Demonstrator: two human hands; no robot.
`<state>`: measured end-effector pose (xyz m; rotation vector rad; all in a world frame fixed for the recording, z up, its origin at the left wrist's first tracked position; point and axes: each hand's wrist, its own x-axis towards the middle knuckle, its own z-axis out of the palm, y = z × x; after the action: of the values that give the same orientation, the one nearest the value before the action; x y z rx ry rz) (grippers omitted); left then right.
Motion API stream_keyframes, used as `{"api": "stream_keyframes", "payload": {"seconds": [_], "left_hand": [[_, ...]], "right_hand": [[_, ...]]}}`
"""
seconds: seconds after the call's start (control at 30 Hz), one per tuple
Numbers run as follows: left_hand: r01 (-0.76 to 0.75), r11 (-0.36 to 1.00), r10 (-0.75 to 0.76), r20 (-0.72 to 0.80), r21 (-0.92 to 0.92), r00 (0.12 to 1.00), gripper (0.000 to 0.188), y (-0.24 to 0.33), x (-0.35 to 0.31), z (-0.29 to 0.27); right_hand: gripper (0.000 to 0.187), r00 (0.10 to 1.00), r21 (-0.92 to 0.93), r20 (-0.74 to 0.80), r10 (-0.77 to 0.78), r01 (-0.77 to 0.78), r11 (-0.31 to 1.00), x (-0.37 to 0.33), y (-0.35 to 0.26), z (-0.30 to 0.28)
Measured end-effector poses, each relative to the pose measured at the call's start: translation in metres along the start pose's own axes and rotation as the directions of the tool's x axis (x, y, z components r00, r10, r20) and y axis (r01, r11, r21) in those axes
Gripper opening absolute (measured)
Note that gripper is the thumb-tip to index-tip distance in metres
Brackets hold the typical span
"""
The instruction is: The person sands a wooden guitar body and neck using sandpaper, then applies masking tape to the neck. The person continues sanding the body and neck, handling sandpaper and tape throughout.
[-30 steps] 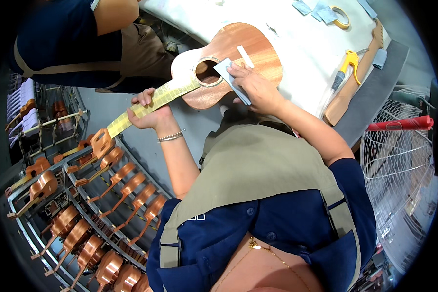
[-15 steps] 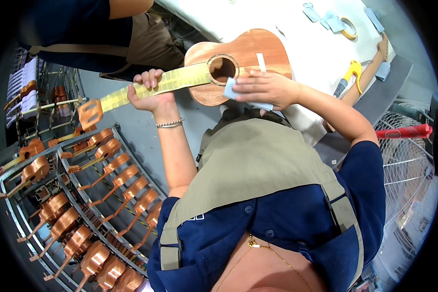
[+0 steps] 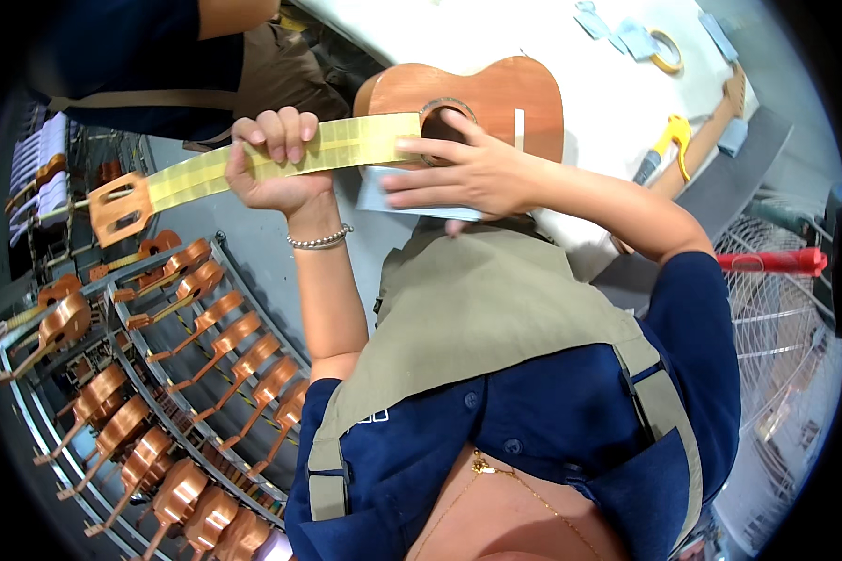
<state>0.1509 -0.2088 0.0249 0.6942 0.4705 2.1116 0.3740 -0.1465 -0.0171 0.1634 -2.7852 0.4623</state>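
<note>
Left hand (image 3: 279, 161) around yellow-taped neck (image 3: 370, 140) | right hand (image 3: 482, 175) over flat blue sheet (image 3: 374, 194)

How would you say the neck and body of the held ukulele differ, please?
The neck is long and narrow; the body is broad and curved. Yellow tape covers the neck's face, while the body's face shows brown wood with one white strip. The left hand wraps around the neck; the right hand covers part of the body. Both belong to one instrument.

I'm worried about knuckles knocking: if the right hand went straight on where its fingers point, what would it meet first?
Past the sheet under the right hand, probably the left hand, which grips the taped neck, though depth is unclear.
</note>
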Motion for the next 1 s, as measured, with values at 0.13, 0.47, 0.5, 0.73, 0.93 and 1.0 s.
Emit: {"api": "stream_keyframes", "payload": {"seconds": [0.13, 0.47, 0.5, 0.73, 0.93, 1.0], "left_hand": [[0.008, 1.0, -0.009, 0.084, 0.023, 0.996, 0.021, -0.003, -0.001, 0.014], [-0.108, 0.991, 0.128, -0.295, 0.084, 0.947, 0.018, -0.01, -0.014, -0.004], [-0.113, 0.988, 0.143, -0.328, 0.107, 0.934, 0.018, -0.01, -0.012, 0.003], [-0.138, 0.98, 0.184, -0.393, 0.142, 0.901, 0.017, -0.006, -0.02, -0.002], [-0.119, 0.98, 0.174, -0.402, 0.159, 0.899, 0.018, -0.004, -0.022, -0.006], [-0.111, 0.978, 0.174, -0.389, 0.178, 0.905, 0.018, -0.003, -0.022, -0.006]], "right_hand": [[0.069, 0.986, 0.011, -0.126, 0.107, -0.107, 0.994, 0.006, -0.016, 0.0], [0.077, 0.577, -0.085, -0.117, 0.808, -0.817, 0.571, -0.049, -0.047, 0.026], [0.078, 0.625, 0.007, -0.156, 0.765, -0.774, 0.633, -0.043, -0.054, 0.031], [0.063, 0.286, -0.019, -0.173, 0.942, -0.958, 0.287, -0.083, -0.046, 0.053], [0.067, 0.421, -0.114, -0.119, 0.899, -0.905, 0.409, -0.094, -0.054, 0.055], [0.068, 0.263, -0.032, -0.139, 0.955, -0.965, 0.261, -0.113, -0.033, 0.058]]}}
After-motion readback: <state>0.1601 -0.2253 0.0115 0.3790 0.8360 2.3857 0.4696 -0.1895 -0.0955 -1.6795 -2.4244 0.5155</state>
